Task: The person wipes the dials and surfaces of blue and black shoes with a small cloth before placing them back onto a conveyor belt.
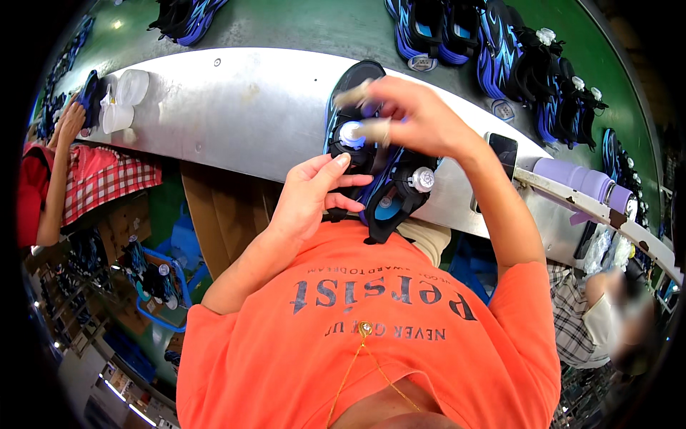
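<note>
A black and blue shoe point(336, 107) lies on the metal bench before me, its toe pointing away. A shiny white dial knob point(351, 134) sits on its upper. My left hand point(307, 189) is at the shoe's heel end, thumb and forefinger pinched at its black collar, other fingers stretched along it. Over the knob and tongue, my right hand point(414, 118) is smeared by motion; beige covers show on its thumb and forefinger, and what lies between them is unclear. A second shoe point(389, 204), with a clear knob point(422, 179), stands to the right, nearer me.
Several shoes point(493, 50) stand on the green surface point(286, 25) beyond the metal bench point(229, 107). A phone point(501, 154), a purple tumbler point(579, 179) and a metal rail point(600, 211) are on the right. Clear plastic tubs point(118, 118) and a co-worker's hand point(69, 121) are at left.
</note>
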Motion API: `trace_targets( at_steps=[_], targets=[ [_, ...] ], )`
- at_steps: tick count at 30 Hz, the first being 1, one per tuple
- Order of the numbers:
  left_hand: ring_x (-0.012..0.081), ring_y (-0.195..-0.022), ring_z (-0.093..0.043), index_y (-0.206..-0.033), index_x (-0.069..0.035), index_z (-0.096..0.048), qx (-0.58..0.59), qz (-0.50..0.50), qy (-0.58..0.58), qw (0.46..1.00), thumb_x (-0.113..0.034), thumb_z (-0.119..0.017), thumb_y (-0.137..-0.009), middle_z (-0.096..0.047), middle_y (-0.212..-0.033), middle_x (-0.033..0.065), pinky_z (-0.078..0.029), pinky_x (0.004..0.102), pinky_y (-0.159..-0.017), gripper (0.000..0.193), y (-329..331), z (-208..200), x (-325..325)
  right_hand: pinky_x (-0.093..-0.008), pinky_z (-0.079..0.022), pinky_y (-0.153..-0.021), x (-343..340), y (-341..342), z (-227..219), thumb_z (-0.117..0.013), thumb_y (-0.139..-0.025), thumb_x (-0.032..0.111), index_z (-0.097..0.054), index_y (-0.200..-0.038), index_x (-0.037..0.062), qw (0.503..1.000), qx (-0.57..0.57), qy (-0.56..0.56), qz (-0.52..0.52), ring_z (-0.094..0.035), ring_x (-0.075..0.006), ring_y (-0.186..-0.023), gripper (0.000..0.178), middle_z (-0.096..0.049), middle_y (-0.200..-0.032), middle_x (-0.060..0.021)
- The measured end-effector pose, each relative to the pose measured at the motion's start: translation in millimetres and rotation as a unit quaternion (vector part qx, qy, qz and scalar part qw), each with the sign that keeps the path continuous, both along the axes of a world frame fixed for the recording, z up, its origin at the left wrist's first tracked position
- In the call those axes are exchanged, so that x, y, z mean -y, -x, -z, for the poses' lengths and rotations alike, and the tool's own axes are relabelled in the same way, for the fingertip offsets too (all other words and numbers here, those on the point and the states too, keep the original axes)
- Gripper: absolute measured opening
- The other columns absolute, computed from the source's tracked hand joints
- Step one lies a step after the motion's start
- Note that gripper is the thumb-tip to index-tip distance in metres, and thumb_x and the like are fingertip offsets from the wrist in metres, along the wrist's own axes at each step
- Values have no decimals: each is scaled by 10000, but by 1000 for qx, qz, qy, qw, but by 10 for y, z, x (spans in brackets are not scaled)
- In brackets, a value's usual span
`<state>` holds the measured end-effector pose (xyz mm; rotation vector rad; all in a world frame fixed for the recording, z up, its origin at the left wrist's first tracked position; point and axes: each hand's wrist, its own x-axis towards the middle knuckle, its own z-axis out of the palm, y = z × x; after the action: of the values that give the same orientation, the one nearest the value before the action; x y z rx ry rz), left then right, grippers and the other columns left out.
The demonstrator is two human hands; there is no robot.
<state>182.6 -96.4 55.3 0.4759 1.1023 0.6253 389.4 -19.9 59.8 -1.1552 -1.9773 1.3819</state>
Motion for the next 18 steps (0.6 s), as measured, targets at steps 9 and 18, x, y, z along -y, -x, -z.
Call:
trace_targets(
  at_steps=[9, 18],
  targets=[
    [291, -1043, -640, -1168, 74, -536, 23, -16, -4, 1000, -189, -497, -975, -611, -1110, 153, -582, 269, -580, 329, -48, -3, 21, -313, -448, -663, 67, 271, 221, -672, -639, 146, -639, -907, 62, 993, 14, -116, -16, -527, -227, -757, 283, -501, -847, -90],
    [292, -1049, -637, -1142, 65, -551, 43, -35, -7, 998, -190, -510, -972, -613, -1103, 149, -586, 274, -601, 309, -70, 25, 87, -292, -443, -687, 91, 168, -36, -743, -732, 190, -668, -992, 62, 997, 30, -10, -68, -534, -177, -797, 300, -514, -860, -56]
  ],
)
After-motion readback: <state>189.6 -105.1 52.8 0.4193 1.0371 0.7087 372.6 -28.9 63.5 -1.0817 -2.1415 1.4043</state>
